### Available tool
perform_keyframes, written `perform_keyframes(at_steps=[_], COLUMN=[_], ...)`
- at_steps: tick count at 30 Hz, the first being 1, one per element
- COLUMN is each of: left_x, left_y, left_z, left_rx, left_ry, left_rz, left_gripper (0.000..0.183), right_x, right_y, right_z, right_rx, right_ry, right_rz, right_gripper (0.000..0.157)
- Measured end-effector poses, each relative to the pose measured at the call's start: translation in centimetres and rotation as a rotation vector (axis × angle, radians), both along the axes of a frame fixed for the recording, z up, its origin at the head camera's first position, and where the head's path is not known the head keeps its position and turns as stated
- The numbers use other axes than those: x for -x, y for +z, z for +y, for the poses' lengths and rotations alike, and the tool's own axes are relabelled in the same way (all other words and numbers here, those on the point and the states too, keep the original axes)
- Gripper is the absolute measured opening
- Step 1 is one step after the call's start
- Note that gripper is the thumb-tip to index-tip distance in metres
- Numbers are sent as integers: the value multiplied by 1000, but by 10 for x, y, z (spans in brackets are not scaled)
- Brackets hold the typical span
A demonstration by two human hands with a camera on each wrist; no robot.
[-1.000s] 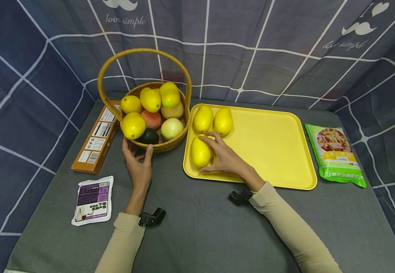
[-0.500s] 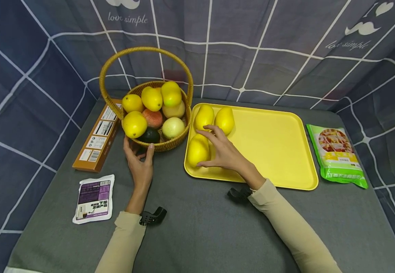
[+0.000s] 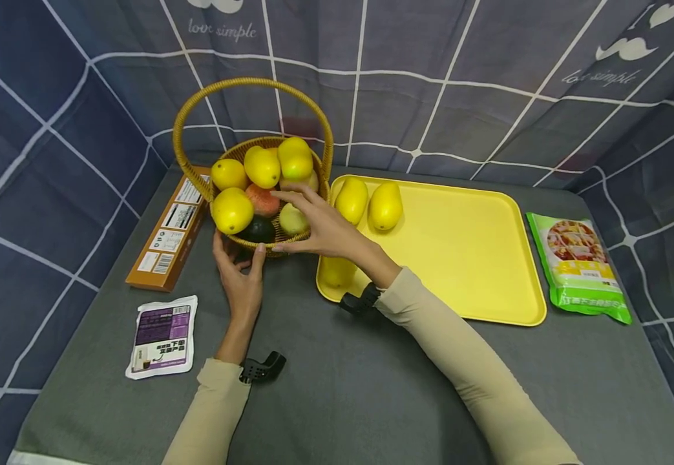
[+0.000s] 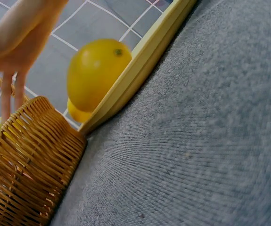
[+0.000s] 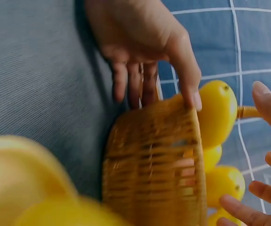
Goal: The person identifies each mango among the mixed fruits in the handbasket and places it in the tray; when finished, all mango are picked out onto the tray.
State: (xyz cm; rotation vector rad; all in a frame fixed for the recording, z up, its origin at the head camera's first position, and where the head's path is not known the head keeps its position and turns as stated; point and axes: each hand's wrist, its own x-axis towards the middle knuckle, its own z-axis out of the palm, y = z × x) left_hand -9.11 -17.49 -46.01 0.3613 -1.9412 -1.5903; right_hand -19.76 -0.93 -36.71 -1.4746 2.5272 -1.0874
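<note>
My left hand (image 3: 240, 284) holds the front of the wicker basket (image 3: 313, 240), its thumb at the rim and fingers against the outer wall. Above the basket's right side, my right hand (image 3: 325, 227) is spread with nothing in its grasp. Under its fingers lies a pale green round fruit (image 3: 293, 219), partly covered. A reddish fruit (image 3: 263, 201), a dark green avocado (image 3: 258, 229) and several yellow mango-shaped fruits (image 3: 232, 210) fill the basket. On the yellow tray (image 3: 459, 258) are two mango-shaped fruits (image 3: 386, 205) at the back and another (image 3: 337, 271) nearer, partly hidden by my right arm.
An orange-brown box (image 3: 169, 239) lies left of the basket, with a white and purple pouch (image 3: 162, 337) in front of it. Beyond the tray's right end lies a green packet (image 3: 581, 265). The basket's tall handle (image 3: 255, 81) arches over the fruit.
My right hand has let go of the nearest yellow fruit on the tray and moved left over the basket. That fruit shifted slightly to the left. My left hand has stayed at the basket.
</note>
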Motion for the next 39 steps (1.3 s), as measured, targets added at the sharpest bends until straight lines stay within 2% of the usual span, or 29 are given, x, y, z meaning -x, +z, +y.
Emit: perform_keyframes(at_steps=[4, 12, 19, 26, 39], left_x=[0, 2, -10, -10, -12], left_y=[1, 5, 39, 39, 37], left_z=[2, 4, 15, 14, 11], left_rx=[3, -6, -21, -32, -21], left_ry=[-4, -18, -35, -32, -29], left_rz=[-27, -31, -23, -19, -28], left_gripper=[79, 81, 76, 76, 76], right_x=[3, 10, 15, 16, 19], right_y=[7, 10, 13, 16, 7], right_z=[-23, -54, -67, -77, -85], right_rx=[-41, -52, -72, -162, -149], right_ry=[13, 63, 54, 23, 26], right_rz=[-58, -57, -59, -81, -97], right_gripper=[84, 77, 75, 77, 73])
